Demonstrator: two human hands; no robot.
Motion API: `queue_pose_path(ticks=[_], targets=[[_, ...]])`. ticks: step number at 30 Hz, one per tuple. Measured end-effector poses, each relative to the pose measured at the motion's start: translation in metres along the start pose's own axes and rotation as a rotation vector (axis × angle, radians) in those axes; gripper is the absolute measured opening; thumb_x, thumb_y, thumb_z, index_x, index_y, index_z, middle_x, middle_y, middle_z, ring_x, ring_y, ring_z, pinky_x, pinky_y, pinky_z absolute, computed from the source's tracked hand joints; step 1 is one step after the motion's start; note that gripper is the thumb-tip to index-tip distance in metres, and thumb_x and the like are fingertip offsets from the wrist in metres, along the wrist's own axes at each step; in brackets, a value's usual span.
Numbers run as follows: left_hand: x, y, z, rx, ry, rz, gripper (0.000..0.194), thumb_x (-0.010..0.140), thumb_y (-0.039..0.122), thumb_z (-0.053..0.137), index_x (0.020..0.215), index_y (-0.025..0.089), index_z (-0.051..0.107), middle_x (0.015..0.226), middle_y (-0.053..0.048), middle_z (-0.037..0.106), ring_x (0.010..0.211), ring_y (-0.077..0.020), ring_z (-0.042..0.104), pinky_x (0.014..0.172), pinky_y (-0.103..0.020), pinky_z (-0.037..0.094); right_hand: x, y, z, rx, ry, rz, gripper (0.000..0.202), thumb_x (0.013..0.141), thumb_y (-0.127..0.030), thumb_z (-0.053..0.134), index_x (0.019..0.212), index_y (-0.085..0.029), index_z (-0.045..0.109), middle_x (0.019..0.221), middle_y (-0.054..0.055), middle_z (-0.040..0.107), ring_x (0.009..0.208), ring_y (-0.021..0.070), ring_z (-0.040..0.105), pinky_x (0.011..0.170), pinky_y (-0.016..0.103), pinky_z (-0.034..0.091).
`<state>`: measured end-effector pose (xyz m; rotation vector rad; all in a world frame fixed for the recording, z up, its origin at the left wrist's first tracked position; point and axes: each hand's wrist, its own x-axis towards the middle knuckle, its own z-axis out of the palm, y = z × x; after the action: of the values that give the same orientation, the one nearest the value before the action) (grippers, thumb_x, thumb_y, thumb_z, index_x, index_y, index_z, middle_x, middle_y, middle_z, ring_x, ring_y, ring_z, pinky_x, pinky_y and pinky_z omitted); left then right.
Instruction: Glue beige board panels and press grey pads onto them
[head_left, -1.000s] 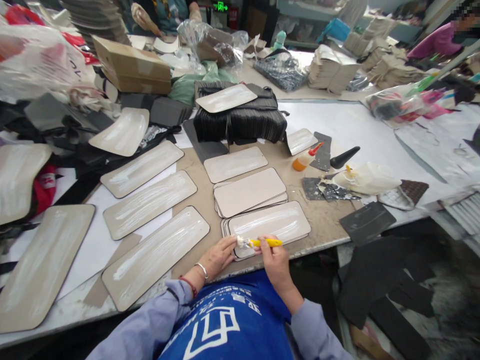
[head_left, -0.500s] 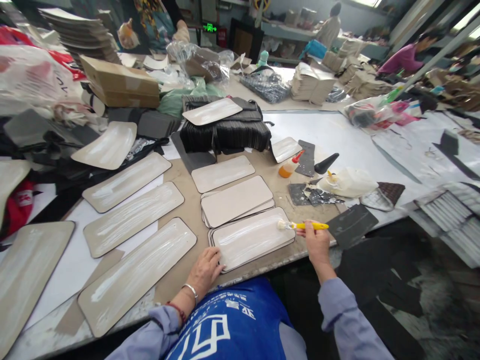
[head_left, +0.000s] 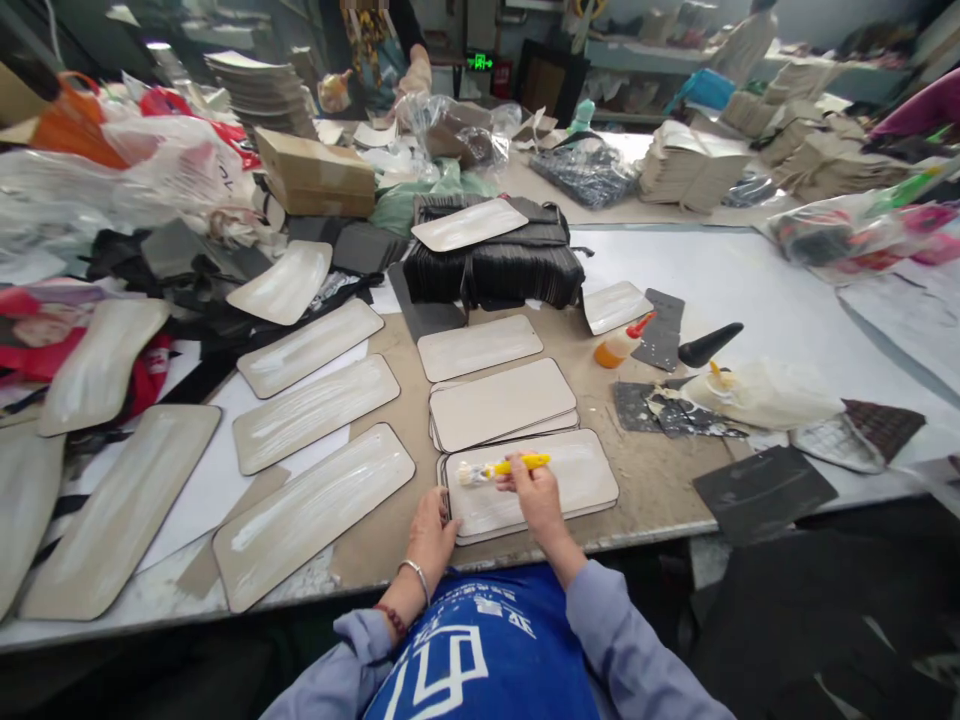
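My right hand is closed on the yellow handle of a brush. Its pale bristles lie over the left end of the top panel, a beige rounded rectangle on a small stack. My left hand holds the left edge of that stack, its fingers at the panels' near corner. White streaks show on the top panel. Just behind lies another stack of beige panels, with a single panel beyond it. Several streaked panels are spread to the left.
A glue bottle with a red tip, a black cone-shaped object and a whitish bag lie to the right. Black bundled pieces stand behind. A person's hand shows across the table. The table's front edge runs near me.
My right hand has moved the brush leftward, from the right end of the top panel to its left end. My left hand stays at the stack's edge. The view has shifted left.
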<state>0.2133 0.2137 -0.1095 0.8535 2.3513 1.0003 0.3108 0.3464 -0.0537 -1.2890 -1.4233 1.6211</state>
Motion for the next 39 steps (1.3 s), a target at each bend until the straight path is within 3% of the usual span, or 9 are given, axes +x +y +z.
queue_pose_path(ticks=[1,3,9,12,17,22,27,34,39], targets=[[0.000,0.002,0.001,-0.005,0.011,-0.026,0.035,0.062,0.009,0.054,0.096,0.018,0.050,0.072,0.002,0.048,0.068,-0.0158,0.055,0.068,-0.034,0.049,0.003,0.002,0.006,0.017,-0.010,0.013,0.048,0.068,-0.061,0.057,0.083,-0.015,0.055,0.063,0.003,0.065,0.053,0.0186,0.063,0.053,0.033,0.055],[-0.001,0.003,0.002,-0.018,0.027,-0.061,0.036,0.063,0.009,0.052,0.097,0.018,0.049,0.072,0.002,0.047,0.068,-0.0155,0.054,0.069,-0.034,0.049,0.013,0.003,-0.004,0.008,0.040,0.013,0.046,0.066,-0.059,0.060,0.082,-0.016,0.055,0.066,0.004,0.066,0.056,0.0194,0.063,0.056,0.033,0.055],[-0.003,0.004,0.003,-0.014,0.037,-0.102,0.037,0.063,0.009,0.050,0.099,0.017,0.049,0.069,0.003,0.047,0.068,-0.0158,0.054,0.070,-0.034,0.047,0.041,0.000,-0.122,-0.129,0.406,-0.066,0.052,0.066,-0.064,0.056,0.084,-0.015,0.055,0.063,0.005,0.064,0.057,0.0199,0.063,0.062,0.035,0.054],[-0.004,0.010,0.001,0.013,0.020,-0.118,0.037,0.064,0.009,0.049,0.100,0.015,0.051,0.070,0.001,0.048,0.069,-0.0167,0.054,0.069,-0.035,0.047,0.029,0.007,-0.153,-0.221,0.481,-0.093,0.054,0.068,-0.064,0.054,0.087,-0.014,0.055,0.061,0.004,0.063,0.055,0.0196,0.063,0.061,0.035,0.055],[-0.004,0.022,-0.002,-0.005,0.015,-0.150,0.030,0.065,0.017,0.051,0.095,0.014,0.053,0.067,0.001,0.051,0.066,-0.0181,0.056,0.067,-0.035,0.047,0.010,0.029,-0.144,-0.032,0.415,-0.007,0.049,0.065,-0.061,0.060,0.086,-0.016,0.054,0.066,0.004,0.064,0.053,0.0190,0.062,0.054,0.034,0.055],[0.001,0.026,0.001,-0.180,-0.023,-0.393,0.029,0.066,0.023,0.053,0.093,0.012,0.051,0.057,0.004,0.053,0.054,-0.0163,0.055,0.057,-0.031,0.047,0.011,0.038,-0.141,0.097,0.431,0.028,0.048,0.064,-0.059,0.063,0.084,-0.016,0.055,0.064,0.003,0.063,0.054,0.0199,0.062,0.057,0.035,0.057],[0.006,0.026,-0.001,-0.217,0.071,-0.432,0.017,0.059,0.022,0.058,0.074,0.016,0.053,0.067,0.000,0.056,0.069,-0.0177,0.058,0.069,-0.034,0.048,0.013,0.041,-0.147,0.141,0.432,0.051,0.046,0.065,-0.057,0.063,0.084,-0.016,0.055,0.064,0.003,0.063,0.055,0.0200,0.062,0.057,0.034,0.056],[0.001,0.036,-0.003,-0.366,-0.050,-0.492,0.018,0.062,0.026,0.060,0.073,0.012,0.055,0.060,-0.001,0.058,0.053,-0.0125,0.055,0.053,-0.026,0.046,0.018,0.044,-0.148,0.140,0.431,0.046,0.044,0.067,-0.057,0.062,0.084,-0.016,0.055,0.064,0.002,0.063,0.056,0.0198,0.063,0.058,0.034,0.056],[-0.005,0.049,0.000,-0.585,-0.096,-0.525,0.032,0.064,0.032,0.064,0.088,0.012,0.055,0.062,-0.001,0.061,0.051,-0.0122,0.056,0.050,-0.024,0.045,0.019,0.043,-0.146,0.152,0.403,0.059,0.045,0.066,-0.057,0.062,0.082,-0.016,0.055,0.062,0.002,0.063,0.055,0.0200,0.063,0.058,0.034,0.056]])
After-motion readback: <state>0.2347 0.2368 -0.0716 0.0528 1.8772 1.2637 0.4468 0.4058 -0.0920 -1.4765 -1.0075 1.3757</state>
